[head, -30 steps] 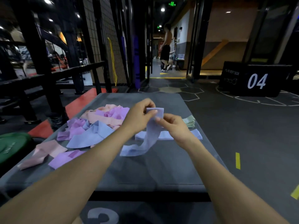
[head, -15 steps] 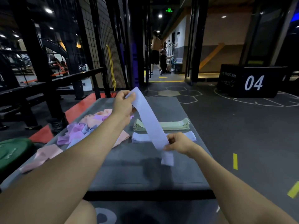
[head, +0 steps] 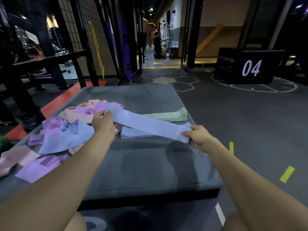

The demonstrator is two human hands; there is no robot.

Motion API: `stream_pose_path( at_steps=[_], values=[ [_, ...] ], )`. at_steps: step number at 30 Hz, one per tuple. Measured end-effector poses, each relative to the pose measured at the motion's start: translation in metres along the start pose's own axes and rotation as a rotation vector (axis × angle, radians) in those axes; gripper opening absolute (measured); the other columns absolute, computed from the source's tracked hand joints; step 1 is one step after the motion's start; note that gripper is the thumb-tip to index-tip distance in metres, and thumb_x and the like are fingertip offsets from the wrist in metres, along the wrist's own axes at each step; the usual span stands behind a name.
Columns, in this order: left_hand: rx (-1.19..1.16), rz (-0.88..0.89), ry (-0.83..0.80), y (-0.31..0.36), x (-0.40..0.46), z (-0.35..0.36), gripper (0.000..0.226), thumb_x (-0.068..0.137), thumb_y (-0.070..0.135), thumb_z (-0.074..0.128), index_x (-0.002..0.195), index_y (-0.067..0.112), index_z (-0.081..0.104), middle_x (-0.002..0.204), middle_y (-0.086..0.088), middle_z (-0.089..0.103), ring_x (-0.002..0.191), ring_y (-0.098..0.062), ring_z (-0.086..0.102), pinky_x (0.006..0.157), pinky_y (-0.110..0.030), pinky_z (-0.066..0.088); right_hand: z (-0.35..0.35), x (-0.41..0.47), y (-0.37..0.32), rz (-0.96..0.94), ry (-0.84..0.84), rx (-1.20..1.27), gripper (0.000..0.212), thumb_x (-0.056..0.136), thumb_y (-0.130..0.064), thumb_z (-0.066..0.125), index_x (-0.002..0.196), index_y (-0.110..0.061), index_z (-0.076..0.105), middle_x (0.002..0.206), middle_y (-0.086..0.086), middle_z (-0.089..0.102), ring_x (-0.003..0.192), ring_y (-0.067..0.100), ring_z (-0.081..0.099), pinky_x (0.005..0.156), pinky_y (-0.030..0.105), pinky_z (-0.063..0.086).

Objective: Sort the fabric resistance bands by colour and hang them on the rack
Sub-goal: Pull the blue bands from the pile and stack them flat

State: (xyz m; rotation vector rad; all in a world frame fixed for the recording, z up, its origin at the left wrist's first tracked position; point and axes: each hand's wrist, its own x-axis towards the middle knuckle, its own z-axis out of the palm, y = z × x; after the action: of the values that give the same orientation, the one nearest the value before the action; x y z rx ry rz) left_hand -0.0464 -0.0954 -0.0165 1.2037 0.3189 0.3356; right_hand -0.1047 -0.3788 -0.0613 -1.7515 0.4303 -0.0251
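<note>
A pale blue band (head: 146, 123) is stretched flat between my hands above the grey padded box (head: 150, 170). My left hand (head: 104, 121) pinches its left end and my right hand (head: 197, 136) pinches its right end. Just under the band lies a flat stack of pale blue bands (head: 133, 133). Behind that sits a neat stack of pale green bands (head: 168, 115). A loose heap of pink, purple and blue bands (head: 66, 129) covers the left side of the box.
A black metal rack (head: 55, 64) and mesh wall stand to the left. A black box marked 04 (head: 250, 66) sits on the floor at the right. People are far down the corridor (head: 157, 45). A green weight plate (head: 4, 141) peeks in at the left edge.
The blue band has come down from a steep slant to nearly level over the blue stack. My left hand dropped and my right hand moved out to the right.
</note>
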Motion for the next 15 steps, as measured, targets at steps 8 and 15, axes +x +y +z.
stream_pose_path(
  at_steps=[8,15],
  values=[
    [0.515,0.177,0.06,-0.045,0.027,0.012,0.011,0.084,0.013,0.057,0.075,0.012,0.051,0.078,-0.01,0.05,0.073,-0.023,0.045,0.069,-0.034,0.041,0.002,0.047,-0.005,-0.127,0.415,-0.046,0.006,0.081,-0.005,0.067,0.085,-0.008,0.064,0.079,0.008,0.061,0.07,0.02,0.053,0.065,0.028,0.041],
    [0.701,0.23,0.037,-0.073,0.037,0.011,0.007,0.085,0.015,0.062,0.085,0.011,0.056,0.085,-0.004,0.057,0.083,-0.022,0.052,0.079,-0.032,0.042,0.006,0.066,0.004,-0.203,0.531,-0.221,0.008,0.086,-0.01,0.063,0.091,-0.004,0.065,0.085,0.009,0.064,0.077,0.021,0.055,0.069,0.027,0.041]
  ],
)
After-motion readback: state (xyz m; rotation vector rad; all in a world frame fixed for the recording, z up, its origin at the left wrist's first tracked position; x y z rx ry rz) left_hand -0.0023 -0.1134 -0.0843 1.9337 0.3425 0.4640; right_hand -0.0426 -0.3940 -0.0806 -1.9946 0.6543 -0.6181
